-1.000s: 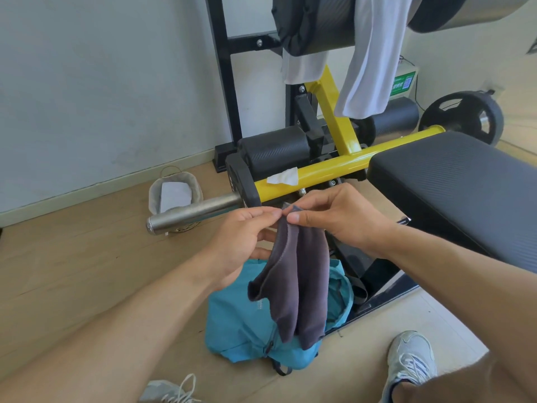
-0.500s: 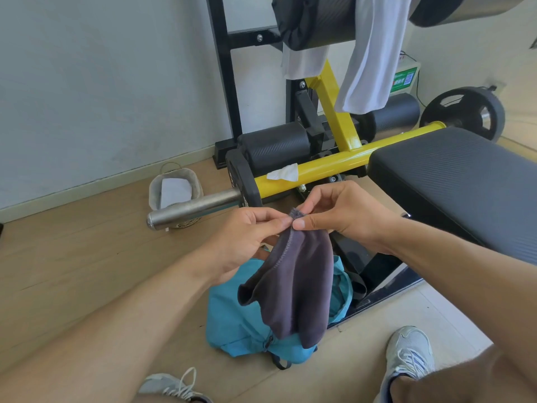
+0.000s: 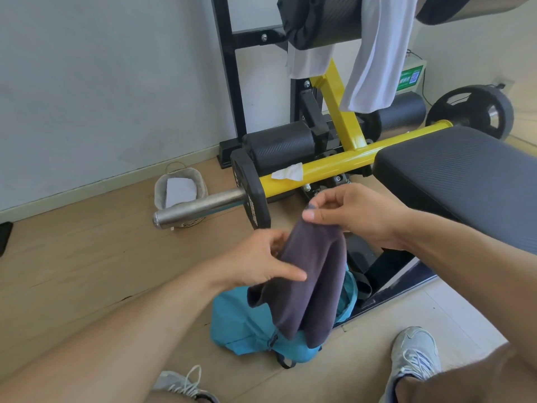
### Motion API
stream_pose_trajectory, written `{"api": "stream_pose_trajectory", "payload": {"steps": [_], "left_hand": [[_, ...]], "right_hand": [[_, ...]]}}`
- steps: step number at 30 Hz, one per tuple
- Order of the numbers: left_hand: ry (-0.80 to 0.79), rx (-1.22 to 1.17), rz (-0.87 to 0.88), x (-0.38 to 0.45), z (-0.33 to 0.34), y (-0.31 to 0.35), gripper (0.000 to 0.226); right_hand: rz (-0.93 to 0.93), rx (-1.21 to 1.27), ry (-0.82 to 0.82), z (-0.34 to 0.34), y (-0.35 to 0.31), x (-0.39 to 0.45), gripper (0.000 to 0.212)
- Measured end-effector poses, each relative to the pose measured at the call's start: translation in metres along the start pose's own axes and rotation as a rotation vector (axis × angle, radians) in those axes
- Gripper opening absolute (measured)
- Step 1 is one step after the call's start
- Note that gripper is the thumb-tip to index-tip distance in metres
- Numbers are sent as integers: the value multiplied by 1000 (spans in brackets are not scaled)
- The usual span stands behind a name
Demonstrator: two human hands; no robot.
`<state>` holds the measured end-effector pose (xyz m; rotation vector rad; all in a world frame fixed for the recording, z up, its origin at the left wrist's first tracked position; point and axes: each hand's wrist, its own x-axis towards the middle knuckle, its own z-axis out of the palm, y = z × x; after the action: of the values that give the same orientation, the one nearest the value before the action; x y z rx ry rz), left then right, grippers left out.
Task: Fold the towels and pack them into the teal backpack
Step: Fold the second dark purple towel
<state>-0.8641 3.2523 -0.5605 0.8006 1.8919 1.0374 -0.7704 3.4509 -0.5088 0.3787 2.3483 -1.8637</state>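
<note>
A dark grey towel [image 3: 308, 283] hangs folded lengthwise above the teal backpack [image 3: 241, 324], which lies on the wooden floor. My right hand [image 3: 348, 213] pinches the towel's top corners between thumb and fingers. Lower down, my left hand [image 3: 261, 260] takes hold of the towel's left edge, thumb across the front of the cloth and fingers behind it. A white towel [image 3: 374, 56] is draped over the black roller pad at the top of the gym machine.
A black padded bench [image 3: 465, 175] fills the right side. A yellow bar with a black weight plate [image 3: 251, 193] and steel sleeve [image 3: 200, 207] crosses in front. A small grey basket [image 3: 180, 190] stands by the wall. My grey sneakers [image 3: 415, 356] are on the floor below.
My left hand has let go of the top corners and dropped down the towel's left edge. My right hand now holds the top alone.
</note>
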Motion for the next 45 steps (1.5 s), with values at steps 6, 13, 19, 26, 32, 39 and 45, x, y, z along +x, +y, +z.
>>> {"api": "stream_pose_trajectory", "payload": {"steps": [6, 13, 19, 26, 32, 39, 45], "left_hand": [[62, 300, -124, 15, -7, -27, 16], [304, 188, -137, 14, -49, -50, 15], [569, 34, -30, 15, -58, -37, 39], [513, -356, -176, 4, -61, -28, 28], [587, -625, -209, 9, -43, -8, 16], [584, -630, -192, 17, 0, 16, 25], [476, -663, -218, 19, 10, 25, 8]], "right_hand": [[-21, 77, 281, -21, 5, 3, 27], [161, 17, 398, -46, 32, 6, 51], [297, 114, 297, -51, 37, -2, 42], [308, 148, 423, -52, 38, 0, 32], [274, 199, 592, -42, 45, 11, 31], [125, 81, 644, 10, 44, 25, 47], [-11, -48, 485, 55, 37, 15, 22]]}}
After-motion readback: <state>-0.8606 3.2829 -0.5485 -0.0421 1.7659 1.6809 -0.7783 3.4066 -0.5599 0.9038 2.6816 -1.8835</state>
